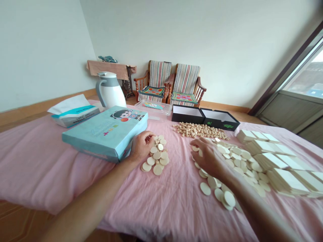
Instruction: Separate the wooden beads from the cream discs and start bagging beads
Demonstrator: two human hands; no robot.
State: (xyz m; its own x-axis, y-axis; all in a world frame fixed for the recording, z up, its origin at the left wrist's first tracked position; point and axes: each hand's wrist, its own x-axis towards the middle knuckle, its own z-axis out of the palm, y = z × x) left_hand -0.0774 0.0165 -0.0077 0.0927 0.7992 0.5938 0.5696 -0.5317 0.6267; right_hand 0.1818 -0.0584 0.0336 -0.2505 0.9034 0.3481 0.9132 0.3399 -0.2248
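My left hand (141,145) is at the left edge of a small heap of round wooden discs (156,155), its fingers curled together at the heap's far end. Whatever it may hold is hidden. A few small wooden beads lie among these discs. To the right, my right hand (208,155) reaches palm down over the left part of a larger spread of wooden discs (237,158). Its fingers are bent and slightly apart, with a loose disc (195,148) just under the fingertips. No disc is visibly gripped there.
Many wooden beads (199,130) lie before two black boxes (188,114). Stacks of square wooden pieces (285,181) line the right side. A light blue box (106,134), tissue pack (74,112), white jug (112,92) and clear plastic tray (165,109) stand on the pink cloth (174,201).
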